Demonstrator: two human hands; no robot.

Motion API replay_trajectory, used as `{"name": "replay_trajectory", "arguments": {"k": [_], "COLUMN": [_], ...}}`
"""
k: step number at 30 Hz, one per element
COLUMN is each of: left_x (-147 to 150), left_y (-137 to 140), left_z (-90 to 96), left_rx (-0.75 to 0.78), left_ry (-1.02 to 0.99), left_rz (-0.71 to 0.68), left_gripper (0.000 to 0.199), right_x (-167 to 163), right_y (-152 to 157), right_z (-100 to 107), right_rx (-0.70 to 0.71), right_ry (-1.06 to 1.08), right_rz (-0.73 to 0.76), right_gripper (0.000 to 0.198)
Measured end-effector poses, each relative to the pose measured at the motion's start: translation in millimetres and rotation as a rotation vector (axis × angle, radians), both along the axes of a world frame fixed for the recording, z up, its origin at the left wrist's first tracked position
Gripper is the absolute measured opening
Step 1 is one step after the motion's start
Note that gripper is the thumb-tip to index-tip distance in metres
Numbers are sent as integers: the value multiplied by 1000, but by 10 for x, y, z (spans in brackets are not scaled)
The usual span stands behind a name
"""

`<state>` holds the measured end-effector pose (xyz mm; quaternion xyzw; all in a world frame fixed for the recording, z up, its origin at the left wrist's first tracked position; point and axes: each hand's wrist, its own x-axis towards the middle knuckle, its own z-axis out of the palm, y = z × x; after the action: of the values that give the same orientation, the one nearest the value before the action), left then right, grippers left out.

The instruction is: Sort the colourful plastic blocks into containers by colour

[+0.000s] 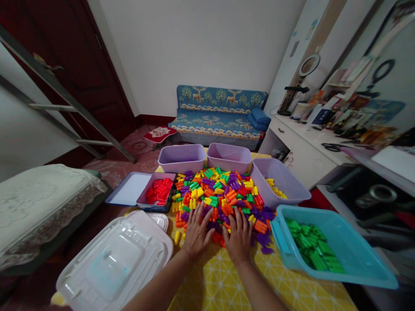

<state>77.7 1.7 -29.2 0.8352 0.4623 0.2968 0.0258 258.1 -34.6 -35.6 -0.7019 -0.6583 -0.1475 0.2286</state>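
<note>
On yellow-clothed table [220,280], head view: L hand [196,226] & R hand [239,235] on mixed block heap [230,196], fingers spread, no pinch seen. Green pcs [324,255] in teal bin [359,248], yellow pcs [275,190] in rightmost lilac bin [266,190], red pcs [158,192] boxed; bulk unsorted.

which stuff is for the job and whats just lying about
Seemingly in use:
mixed plastic pieces under left hand and right hand
turquoise bin of green pieces
three lilac bins
hinged box of red pieces

Just around:
white lids
ladder
ring light
deer-patterned sofa
stool
</note>
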Motion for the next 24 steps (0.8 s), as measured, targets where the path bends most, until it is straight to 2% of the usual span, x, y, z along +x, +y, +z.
{"name": "replay_trajectory", "arguments": {"k": [6,11,14,17,19,22,24], "left_x": [70,94,89,88,90,90,89], "left_y": [164,176,167,168,171,175,176], "left_z": [57,47,48,54,51,38,34], "left_rx": [-52,-50,-50,-53,-55,-64,-70], "left_ry": [17,29,34,38,45,54,49], "left_rz": [101,130,125,126,121,103,92], "left_gripper": [60,64,66,67,70,73,75], "right_x": [29,129,107,-17,-118,-234,-272], "right_y": [0,-28,14,194,376,630,731], "right_z": [-12,-36,90,296,411,509,550], "right_rx": [31,112,220,279,231,79,1], "right_ry": [44,119,210,292,299,250,213], "right_rz": [25,132,175,203,233,215,180], "right_gripper": [36,32,30,29,33,43,36]}}
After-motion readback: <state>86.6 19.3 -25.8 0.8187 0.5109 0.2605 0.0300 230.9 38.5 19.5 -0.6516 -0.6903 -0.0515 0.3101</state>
